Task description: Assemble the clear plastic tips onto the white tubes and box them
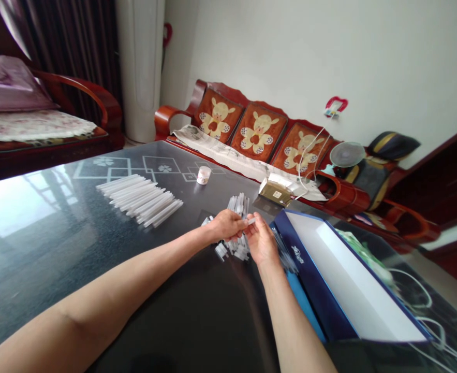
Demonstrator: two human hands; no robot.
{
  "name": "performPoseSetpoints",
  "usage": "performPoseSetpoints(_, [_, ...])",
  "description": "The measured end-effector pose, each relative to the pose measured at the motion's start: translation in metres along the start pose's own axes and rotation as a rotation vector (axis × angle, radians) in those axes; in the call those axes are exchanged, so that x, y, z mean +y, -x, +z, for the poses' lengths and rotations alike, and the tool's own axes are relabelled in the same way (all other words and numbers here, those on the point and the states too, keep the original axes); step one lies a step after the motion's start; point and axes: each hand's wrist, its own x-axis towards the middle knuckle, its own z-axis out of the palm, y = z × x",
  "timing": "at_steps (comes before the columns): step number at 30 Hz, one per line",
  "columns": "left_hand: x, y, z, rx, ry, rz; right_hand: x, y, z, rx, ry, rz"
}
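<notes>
Both hands meet above the dark table over a loose pile of small whitish plastic pieces [239, 201]. A short whitish plastic piece [251, 221] lies between the fingertips of my left hand [227, 225] and my right hand [262, 241]. The left fingers are pinched at its left end. My right hand is turned partly palm up, its thumb and fingers closed around the other end. Left of the hands, a row of long white pen-like tubes [138, 199] lies side by side. The hands hide part of the pile.
A blue box with a white inside [340, 269] stands open at my right, with thin dark sticks [284, 251] beside it. Beyond are a small white roll [204, 175] and a tissue box [275, 191]. White cables [441, 331] lie at the right. A wooden sofa [251, 129] stands behind the table [57, 238].
</notes>
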Motion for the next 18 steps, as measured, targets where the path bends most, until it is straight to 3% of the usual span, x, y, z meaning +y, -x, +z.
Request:
performPoseSetpoints(4, [0.001, 0.005, 0.009, 0.102, -0.520, 0.242, 0.003, 0.001, 0.004, 0.033, 0.011, 0.044])
performPoseSetpoints(6, [-0.001, 0.008, 0.012, 0.150, -0.673, 0.288, 0.003, 0.002, 0.006, 0.064, 0.023, 0.036])
performPoseSetpoints(10, [-0.007, 0.010, 0.014, 0.126, -0.839, 0.343, 0.004, 0.005, 0.010, 0.100, 0.021, 0.032])
performPoseSetpoints(14, [-0.004, 0.010, 0.014, 0.124, -0.708, 0.297, 0.010, 0.007, 0.014, 0.125, -0.036, -0.009])
performPoseSetpoints(18, [0.003, 0.005, 0.010, -0.032, -0.158, 0.058, 0.006, 0.003, 0.009, 0.130, -0.059, -0.080])
